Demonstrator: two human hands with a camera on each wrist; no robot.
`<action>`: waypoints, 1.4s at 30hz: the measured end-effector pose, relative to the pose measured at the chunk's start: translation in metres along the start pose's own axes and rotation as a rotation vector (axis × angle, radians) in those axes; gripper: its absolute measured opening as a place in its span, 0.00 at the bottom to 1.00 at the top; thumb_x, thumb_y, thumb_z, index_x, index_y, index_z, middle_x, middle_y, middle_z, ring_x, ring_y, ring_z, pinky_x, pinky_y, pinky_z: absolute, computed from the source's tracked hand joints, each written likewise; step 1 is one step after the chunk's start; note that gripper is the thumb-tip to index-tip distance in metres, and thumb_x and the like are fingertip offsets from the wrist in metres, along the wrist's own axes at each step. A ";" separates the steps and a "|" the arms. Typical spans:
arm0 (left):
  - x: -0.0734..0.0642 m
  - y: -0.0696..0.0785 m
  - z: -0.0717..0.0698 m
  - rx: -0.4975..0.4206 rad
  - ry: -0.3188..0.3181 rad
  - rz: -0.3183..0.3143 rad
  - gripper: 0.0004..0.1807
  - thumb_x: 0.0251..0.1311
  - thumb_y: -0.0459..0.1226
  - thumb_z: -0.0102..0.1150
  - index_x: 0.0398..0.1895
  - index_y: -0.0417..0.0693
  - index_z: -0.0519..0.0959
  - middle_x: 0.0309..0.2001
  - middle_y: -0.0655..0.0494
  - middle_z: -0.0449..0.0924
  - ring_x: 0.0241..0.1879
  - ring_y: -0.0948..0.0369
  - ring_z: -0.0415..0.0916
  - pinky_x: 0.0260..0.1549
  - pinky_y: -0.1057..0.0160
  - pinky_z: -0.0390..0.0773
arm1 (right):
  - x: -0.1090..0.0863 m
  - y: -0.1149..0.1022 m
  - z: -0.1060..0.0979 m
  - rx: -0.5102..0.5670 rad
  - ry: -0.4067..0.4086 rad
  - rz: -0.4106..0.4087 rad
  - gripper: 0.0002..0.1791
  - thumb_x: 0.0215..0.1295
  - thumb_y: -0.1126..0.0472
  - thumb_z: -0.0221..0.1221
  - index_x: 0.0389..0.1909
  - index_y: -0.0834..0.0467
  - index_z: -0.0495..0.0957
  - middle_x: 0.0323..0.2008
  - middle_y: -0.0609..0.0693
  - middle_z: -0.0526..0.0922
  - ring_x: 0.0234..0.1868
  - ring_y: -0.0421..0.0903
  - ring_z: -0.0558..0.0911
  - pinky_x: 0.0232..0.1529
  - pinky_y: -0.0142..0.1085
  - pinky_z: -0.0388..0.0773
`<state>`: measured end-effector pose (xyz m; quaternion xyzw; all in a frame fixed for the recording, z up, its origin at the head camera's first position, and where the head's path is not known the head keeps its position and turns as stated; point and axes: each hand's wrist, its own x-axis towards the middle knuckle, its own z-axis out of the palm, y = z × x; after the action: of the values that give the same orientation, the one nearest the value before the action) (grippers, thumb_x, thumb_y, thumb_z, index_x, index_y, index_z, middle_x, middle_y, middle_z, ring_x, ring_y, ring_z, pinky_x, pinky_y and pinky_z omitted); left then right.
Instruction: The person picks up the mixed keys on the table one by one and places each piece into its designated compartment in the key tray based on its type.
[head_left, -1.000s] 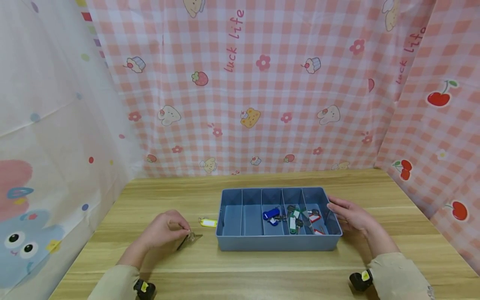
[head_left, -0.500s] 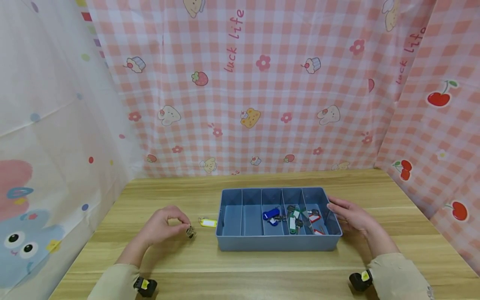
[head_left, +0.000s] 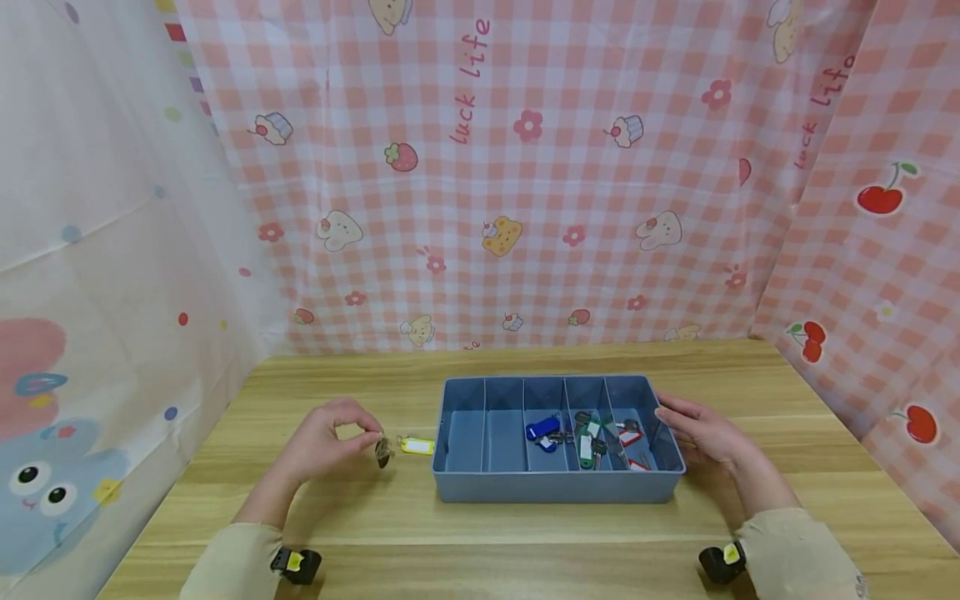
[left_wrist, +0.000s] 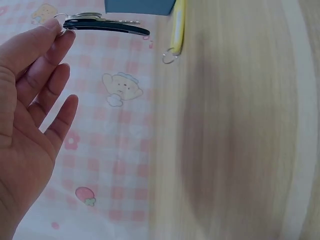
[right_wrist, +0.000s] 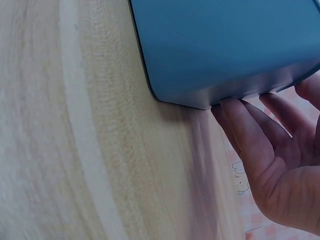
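My left hand (head_left: pixel 330 442) pinches a split ring between thumb and fingertip, above the table left of the tray. From the ring hang metal keys (left_wrist: pixel 92 16) and a slim black piece (left_wrist: pixel 105 25), perhaps a key tag. A yellow key tag (head_left: pixel 417 447) with a white label and ring lies just right of them, near the tray's left wall. The blue-grey divided tray (head_left: pixel 555 487) stands on the table. My right hand (head_left: pixel 708 433) rests extended fingers (right_wrist: pixel 245 125) against the tray's right end wall, near the rim.
Inside the tray are keys with blue tags (head_left: pixel 542 428) in the middle compartment, green tags (head_left: pixel 586 448) in the one beside it, and red tags (head_left: pixel 630 437) in the rightmost. Patterned cloth (head_left: pixel 525 183) hangs behind the wooden table (head_left: pixel 480 533).
The keys in my left hand have swung together and now hang closer to the yellow tag, a little higher. The right hand and the tray stay put.
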<state>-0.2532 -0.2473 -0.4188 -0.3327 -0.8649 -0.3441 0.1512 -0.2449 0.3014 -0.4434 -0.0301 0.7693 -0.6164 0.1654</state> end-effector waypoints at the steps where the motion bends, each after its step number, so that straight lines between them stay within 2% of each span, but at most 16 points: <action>1: 0.001 0.001 0.000 0.000 0.003 -0.006 0.10 0.53 0.29 0.72 0.31 0.56 0.86 0.32 0.69 0.82 0.36 0.65 0.77 0.41 0.58 0.77 | 0.000 0.000 0.000 -0.003 -0.001 0.001 0.37 0.78 0.52 0.48 0.76 0.67 0.43 0.70 0.73 0.56 0.65 0.60 0.69 0.54 0.46 0.77; 5: 0.003 0.004 0.000 0.007 0.021 -0.013 0.10 0.53 0.29 0.72 0.30 0.56 0.86 0.33 0.69 0.82 0.36 0.66 0.76 0.41 0.60 0.78 | 0.000 0.000 0.000 -0.008 0.001 0.007 0.37 0.78 0.52 0.47 0.76 0.67 0.43 0.70 0.73 0.56 0.67 0.63 0.66 0.55 0.47 0.77; 12: 0.011 0.011 0.002 0.010 0.055 -0.015 0.08 0.53 0.29 0.72 0.30 0.53 0.87 0.34 0.67 0.82 0.38 0.64 0.76 0.40 0.57 0.78 | 0.000 -0.001 0.000 0.000 0.009 0.009 0.37 0.78 0.52 0.48 0.76 0.67 0.44 0.69 0.74 0.58 0.61 0.54 0.74 0.53 0.45 0.78; 16: 0.016 0.016 0.003 -0.004 0.061 -0.031 0.07 0.54 0.31 0.72 0.30 0.54 0.87 0.34 0.67 0.82 0.38 0.65 0.76 0.40 0.57 0.78 | -0.001 -0.001 0.001 -0.004 0.009 0.005 0.37 0.78 0.53 0.48 0.76 0.68 0.44 0.69 0.74 0.58 0.61 0.55 0.74 0.53 0.46 0.78; 19: 0.021 0.020 0.005 -0.018 0.074 -0.022 0.07 0.54 0.31 0.73 0.30 0.54 0.87 0.33 0.68 0.82 0.38 0.65 0.76 0.41 0.55 0.78 | -0.001 -0.001 0.000 -0.007 0.009 0.005 0.37 0.78 0.52 0.48 0.76 0.68 0.44 0.69 0.73 0.58 0.61 0.54 0.74 0.53 0.46 0.78; 28: 0.036 0.028 0.012 -0.055 0.111 0.049 0.08 0.53 0.30 0.73 0.31 0.54 0.87 0.32 0.66 0.83 0.38 0.63 0.76 0.40 0.60 0.76 | -0.001 -0.003 0.002 0.057 0.013 0.006 0.39 0.77 0.52 0.52 0.76 0.68 0.45 0.68 0.70 0.63 0.53 0.40 0.79 0.50 0.41 0.79; 35: 0.049 0.038 0.017 -0.101 0.115 0.054 0.06 0.54 0.30 0.72 0.31 0.51 0.88 0.33 0.62 0.83 0.40 0.61 0.76 0.43 0.58 0.75 | -0.001 -0.003 0.002 0.049 0.012 0.000 0.39 0.77 0.52 0.51 0.76 0.68 0.44 0.67 0.71 0.62 0.53 0.41 0.79 0.50 0.41 0.79; 42: 0.062 0.045 0.023 -0.123 0.089 0.085 0.05 0.54 0.29 0.72 0.32 0.48 0.88 0.34 0.62 0.85 0.40 0.60 0.76 0.43 0.56 0.76 | 0.000 -0.001 0.001 0.056 0.005 -0.008 0.38 0.78 0.54 0.49 0.76 0.68 0.44 0.66 0.71 0.65 0.51 0.39 0.80 0.48 0.40 0.80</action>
<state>-0.2682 -0.1779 -0.3822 -0.3622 -0.8196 -0.4042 0.1833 -0.2447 0.2998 -0.4428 -0.0267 0.7519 -0.6385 0.1617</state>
